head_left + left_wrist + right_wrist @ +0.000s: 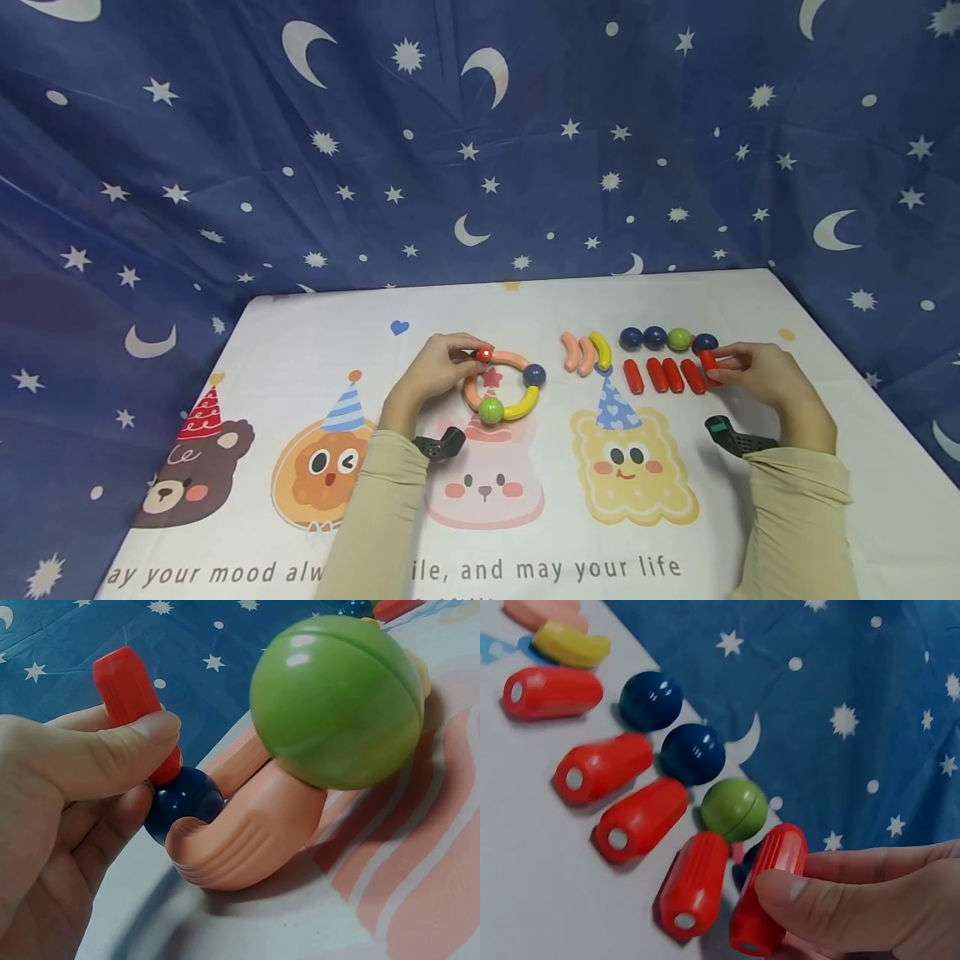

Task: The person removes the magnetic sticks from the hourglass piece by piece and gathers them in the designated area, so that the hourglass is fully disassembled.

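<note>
My left hand point(437, 367) pinches a red rod point(124, 679) between thumb and fingers. The rod stands up from a dark blue ball point(185, 801) at the far left of a ring on the table. That ring also has pink curved pieces point(247, 832), a green ball point(337, 701), a yellow curved piece point(522, 405) and another blue ball point(534, 375). At the right, my right hand point(765, 377) grips a second red rod point(781, 851) at the end of a row of red rods point(694, 885). A blue ball point(706, 342) lies just behind it, partly hidden in the right wrist view.
Behind the red rods, blue balls point(693, 754) and a green ball point(733, 808) form a line. Pink curved pieces point(571, 352) and a yellow one point(600, 350) lie left of them. A starry blue cloth point(480, 167) hangs behind the white printed table point(337, 333).
</note>
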A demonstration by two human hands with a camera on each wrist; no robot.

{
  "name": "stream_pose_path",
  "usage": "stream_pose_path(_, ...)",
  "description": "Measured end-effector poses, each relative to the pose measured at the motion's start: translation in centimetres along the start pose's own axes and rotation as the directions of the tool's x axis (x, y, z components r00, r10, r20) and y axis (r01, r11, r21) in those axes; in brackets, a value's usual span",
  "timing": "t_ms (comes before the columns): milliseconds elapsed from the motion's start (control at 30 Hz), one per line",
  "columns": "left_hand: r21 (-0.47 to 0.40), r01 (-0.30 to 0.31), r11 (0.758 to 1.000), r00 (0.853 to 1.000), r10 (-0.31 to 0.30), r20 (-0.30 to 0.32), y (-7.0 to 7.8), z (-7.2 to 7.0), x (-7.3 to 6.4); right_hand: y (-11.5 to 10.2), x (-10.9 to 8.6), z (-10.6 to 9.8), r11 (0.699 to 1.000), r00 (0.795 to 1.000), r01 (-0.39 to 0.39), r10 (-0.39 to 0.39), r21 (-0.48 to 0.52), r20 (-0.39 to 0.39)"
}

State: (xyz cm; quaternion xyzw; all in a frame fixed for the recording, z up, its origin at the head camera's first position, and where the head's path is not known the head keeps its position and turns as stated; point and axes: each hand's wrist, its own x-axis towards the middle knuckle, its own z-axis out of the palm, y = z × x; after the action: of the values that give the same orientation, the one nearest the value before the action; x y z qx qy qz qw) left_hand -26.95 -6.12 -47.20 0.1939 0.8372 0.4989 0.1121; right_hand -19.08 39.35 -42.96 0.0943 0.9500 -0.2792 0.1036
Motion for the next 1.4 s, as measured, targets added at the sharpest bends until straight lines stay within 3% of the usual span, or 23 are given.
stream_pose_path(333,-0.008,-0.019,1.000,1.000,0.019,0.003,-0.1,-0.1,0.1,0.5,0.6,0.6,0.994,0.994,-0.109,0.109,0.003,0.010)
stream_pose_path(733,-0.026,-0.023,0.999,1.000,0.023,0.006,-0.3,-0.1,0.1,-0.1,0.7,0.6,0.985,0.984,-0.170,0.171,-0.033,0.044)
stream_pose_path(867,-0.023,-0.024,0.999,1.000,0.024,0.007,-0.2,-0.1,0.1,-0.9,-0.1,-0.1,0.987,0.988,-0.149,0.151,-0.063,0.018)
stream_pose_path(1000,-0.016,-0.036,0.999,0.999,0.036,0.008,-0.2,-0.1,0.2,-4.0,-0.9,-0.1,0.997,0.991,-0.032,0.023,-0.064,-0.134)
stream_pose_path(1067,-0.006,-0.054,0.999,0.999,0.054,0.006,-0.2,-0.1,0.2,-6.8,-1.1,0.6,0.996,0.969,0.074,-0.085,-0.059,-0.234)
stream_pose_path(1133,0.004,-0.074,0.997,0.997,0.074,0.003,-0.2,-0.2,0.2,-10.1,-1.2,2.0,0.978,0.929,0.199,-0.207,-0.056,-0.306)
stream_pose_path(1200,0.015,-0.090,0.996,0.996,0.090,-0.001,-0.2,-0.2,0.2,-13.5,-1.2,4.1,0.943,0.880,0.328,-0.329,-0.063,-0.342)
stream_pose_path(1300,0.031,-0.112,0.993,0.994,0.112,-0.004,-0.2,-0.1,0.2,-17.8,-1.2,8.0,0.880,0.833,0.470,-0.468,-0.070,-0.296)
stream_pose_path(1400,0.060,-0.136,0.989,0.991,0.136,-0.001,-0.4,0.1,0.4,-20.2,-1.3,11.6,0.832,0.805,0.550,-0.551,-0.072,-0.219)
